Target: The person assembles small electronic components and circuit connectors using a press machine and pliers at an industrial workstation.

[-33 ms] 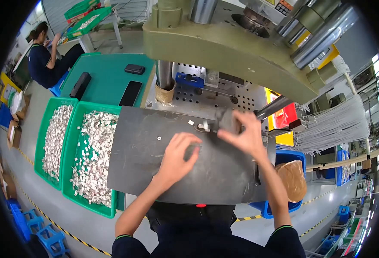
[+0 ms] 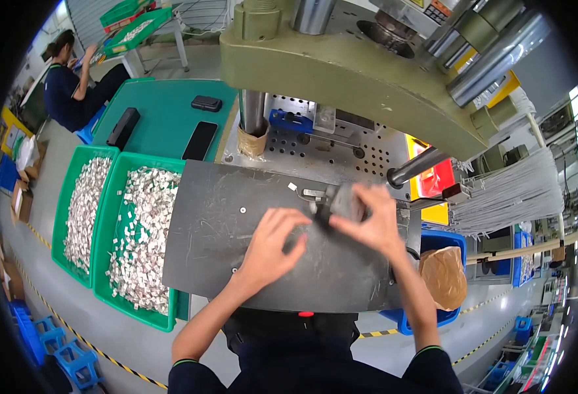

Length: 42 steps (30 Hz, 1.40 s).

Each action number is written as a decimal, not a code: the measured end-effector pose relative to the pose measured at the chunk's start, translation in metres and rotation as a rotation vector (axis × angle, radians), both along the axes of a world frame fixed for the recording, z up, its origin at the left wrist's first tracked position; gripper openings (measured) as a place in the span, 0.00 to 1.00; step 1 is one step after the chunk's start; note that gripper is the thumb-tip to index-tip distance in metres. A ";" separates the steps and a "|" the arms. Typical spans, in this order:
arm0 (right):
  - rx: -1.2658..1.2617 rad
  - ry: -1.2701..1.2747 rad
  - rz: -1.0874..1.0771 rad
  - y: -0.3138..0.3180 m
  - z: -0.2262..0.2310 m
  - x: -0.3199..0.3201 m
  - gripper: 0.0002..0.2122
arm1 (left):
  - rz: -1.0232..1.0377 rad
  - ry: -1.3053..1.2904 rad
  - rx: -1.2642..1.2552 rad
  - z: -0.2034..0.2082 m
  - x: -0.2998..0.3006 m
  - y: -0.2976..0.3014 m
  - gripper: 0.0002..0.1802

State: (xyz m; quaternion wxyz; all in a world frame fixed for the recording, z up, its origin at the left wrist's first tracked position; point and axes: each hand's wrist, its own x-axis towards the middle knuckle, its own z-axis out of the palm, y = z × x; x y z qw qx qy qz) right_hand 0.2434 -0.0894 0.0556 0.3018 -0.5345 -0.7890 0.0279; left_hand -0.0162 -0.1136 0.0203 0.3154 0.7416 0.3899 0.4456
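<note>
My right hand (image 2: 371,220) grips a grey block-like tool (image 2: 346,202), blurred by motion, with a dark part at its lower left end. Its exact kind I cannot make out. To the left of it, my left hand (image 2: 277,246) hovers over the dark grey plate (image 2: 203,217), fingers curved and thumb apart, with nothing visible between them. A small metal fixture (image 2: 314,194) sits on the plate just beyond the tool. Beside the fixture lies a small white piece (image 2: 293,186).
Two green trays (image 2: 123,226) of small white pieces stand at the left. Behind them, a green table (image 2: 161,111) holds a phone (image 2: 200,140) and dark cases. A press (image 2: 354,85) rises ahead. On the right are a blue bin (image 2: 463,289) and hanging white strands (image 2: 512,190). Another person (image 2: 69,92) sits far left.
The grey tool has come toward me, and its dark end has swung down off the metal fixture. My left hand has barely moved.
</note>
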 end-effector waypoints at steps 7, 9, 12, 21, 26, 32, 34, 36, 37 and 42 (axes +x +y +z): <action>-0.080 0.063 0.164 -0.065 -0.033 -0.025 0.30 | -0.213 0.238 0.051 -0.028 0.005 -0.023 0.36; -0.061 0.069 0.197 -0.064 -0.033 -0.023 0.29 | -0.196 0.240 0.092 -0.033 0.004 -0.018 0.38; -0.007 0.041 0.208 -0.061 -0.034 -0.020 0.29 | -0.152 0.262 0.129 -0.036 0.008 -0.016 0.36; 0.010 0.056 0.190 -0.060 -0.023 0.005 0.32 | -0.189 0.344 0.124 -0.026 0.022 0.001 0.36; -0.008 0.065 -0.144 -0.049 -0.019 0.046 0.31 | -0.040 0.347 0.097 -0.018 0.018 0.007 0.35; -0.165 0.108 -0.471 -0.040 -0.045 0.087 0.28 | -0.029 0.312 0.033 -0.015 0.019 0.014 0.33; -0.060 0.071 -0.440 -0.037 -0.046 0.077 0.27 | -0.044 0.322 0.036 -0.012 0.020 0.015 0.32; 0.035 0.024 -0.398 -0.037 -0.033 0.052 0.22 | -0.029 0.292 0.059 -0.009 0.021 0.015 0.25; 0.030 0.029 -0.265 -0.035 -0.036 0.043 0.20 | -0.030 0.299 0.057 -0.010 0.019 0.015 0.25; -0.182 0.147 0.164 -0.037 -0.038 0.005 0.11 | -0.042 0.314 0.027 -0.013 0.018 0.023 0.15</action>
